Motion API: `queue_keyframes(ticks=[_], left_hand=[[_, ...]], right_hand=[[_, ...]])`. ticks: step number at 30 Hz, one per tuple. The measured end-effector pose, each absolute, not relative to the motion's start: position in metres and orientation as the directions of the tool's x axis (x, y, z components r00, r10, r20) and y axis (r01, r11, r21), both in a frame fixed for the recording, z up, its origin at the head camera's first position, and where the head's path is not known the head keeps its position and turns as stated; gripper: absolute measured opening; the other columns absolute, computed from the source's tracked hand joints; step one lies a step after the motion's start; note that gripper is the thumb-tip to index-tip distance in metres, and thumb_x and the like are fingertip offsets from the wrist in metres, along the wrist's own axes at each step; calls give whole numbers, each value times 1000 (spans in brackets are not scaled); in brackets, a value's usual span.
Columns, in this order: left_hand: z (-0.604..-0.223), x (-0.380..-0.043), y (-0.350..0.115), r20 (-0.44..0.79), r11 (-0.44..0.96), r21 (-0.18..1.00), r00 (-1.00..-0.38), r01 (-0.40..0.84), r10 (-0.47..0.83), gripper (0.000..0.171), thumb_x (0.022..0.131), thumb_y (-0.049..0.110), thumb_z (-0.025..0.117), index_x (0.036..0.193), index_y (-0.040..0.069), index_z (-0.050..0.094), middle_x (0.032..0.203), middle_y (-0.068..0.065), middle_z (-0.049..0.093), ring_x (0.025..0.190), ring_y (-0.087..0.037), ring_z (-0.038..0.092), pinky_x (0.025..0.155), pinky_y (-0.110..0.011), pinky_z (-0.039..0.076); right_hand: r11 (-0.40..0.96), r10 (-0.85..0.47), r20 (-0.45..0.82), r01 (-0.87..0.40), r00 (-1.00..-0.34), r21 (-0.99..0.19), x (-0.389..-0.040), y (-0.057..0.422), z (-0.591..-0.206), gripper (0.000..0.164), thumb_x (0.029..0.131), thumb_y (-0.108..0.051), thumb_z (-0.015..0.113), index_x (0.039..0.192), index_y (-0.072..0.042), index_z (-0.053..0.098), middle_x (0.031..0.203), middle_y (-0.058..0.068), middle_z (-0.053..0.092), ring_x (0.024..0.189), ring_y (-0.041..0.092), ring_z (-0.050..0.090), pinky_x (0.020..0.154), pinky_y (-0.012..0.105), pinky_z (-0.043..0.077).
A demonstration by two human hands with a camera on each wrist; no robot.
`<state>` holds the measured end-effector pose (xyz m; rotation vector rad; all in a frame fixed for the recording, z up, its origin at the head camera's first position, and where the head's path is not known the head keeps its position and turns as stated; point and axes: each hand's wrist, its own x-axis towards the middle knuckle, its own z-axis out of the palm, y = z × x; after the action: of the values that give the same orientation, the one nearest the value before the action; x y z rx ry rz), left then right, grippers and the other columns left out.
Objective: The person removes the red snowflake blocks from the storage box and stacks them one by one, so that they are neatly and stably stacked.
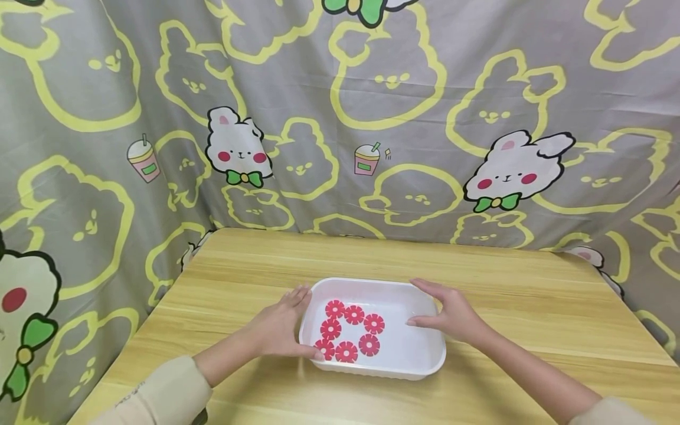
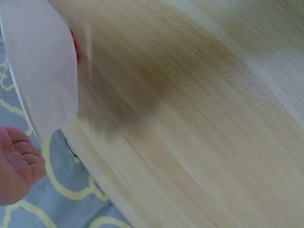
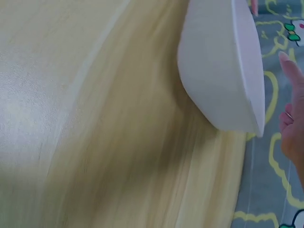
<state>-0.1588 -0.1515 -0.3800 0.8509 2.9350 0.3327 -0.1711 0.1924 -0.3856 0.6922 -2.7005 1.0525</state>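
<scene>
A white plastic tray point(image 1: 398, 354) with rounded corners stands in front of me on the table. In its left half several pink-red notched snowflake discs point(image 1: 346, 352) lie in a rough ring. At the tray's left end is my left hand point(image 1: 278, 324), thumb stretched over the near rim and fingers spread along the outside. My right hand point(image 1: 457, 313) reaches over the right end, its index finger straight towards the far rim and its thumb above the inside. In the right wrist view, a gap shows between that hand point(image 3: 294, 109) and the tray wall point(image 3: 213, 71).
The wood-grain table point(image 1: 255, 254) extends around the tray on all sides. Behind and to the left hangs a grey curtain point(image 1: 297, 77) with yellow outlines and cartoon rabbits, coming down to the table's edges.
</scene>
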Motion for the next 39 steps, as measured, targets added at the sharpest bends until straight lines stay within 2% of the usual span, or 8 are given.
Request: queue_keyframes(ticks=[9,20,27,30,39], left_hand=[[-383,-160,-151,-27,831,204,-846,517,533,119,61,76,63,139,-9,33,148,-25,27,138,-38,27,112,-46,30],[-385,-160,-152,-31,826,212,-841,522,540,121,60,75,63,139,-11,31,147,-28,27,137,-39,27,113,-46,28],[-385,-159,-150,-47,830,221,-845,512,533,121,60,74,64,140,-10,30,147,-28,26,138,-40,27,113,-45,27],[-384,-159,-150,-50,829,225,-844,512,534,121,60,73,65,140,-10,29,147,-28,26,137,-40,27,113,-46,28],[-383,-161,-150,-60,826,235,-841,512,538,121,61,72,66,140,-11,29,147,-29,27,137,-41,27,113,-47,28]], right_hand=[[618,-361,183,-381,-914,-687,-176,169,-395,65,68,-25,82,122,3,59,123,21,60,115,41,54,93,52,47],[581,-390,174,-389,-904,-715,-188,148,-410,50,71,-14,79,112,9,62,113,23,64,104,38,61,89,42,52],[621,-345,64,-279,-937,-733,-188,136,-419,46,69,-12,80,109,6,65,103,19,68,95,30,64,84,36,55],[629,-349,55,-278,-935,-726,-188,134,-422,45,68,-12,81,106,6,65,99,18,68,91,27,64,82,34,55],[703,-290,-6,-208,-957,-680,-189,129,-429,36,66,-8,81,98,2,68,86,6,66,80,13,57,73,24,53]])
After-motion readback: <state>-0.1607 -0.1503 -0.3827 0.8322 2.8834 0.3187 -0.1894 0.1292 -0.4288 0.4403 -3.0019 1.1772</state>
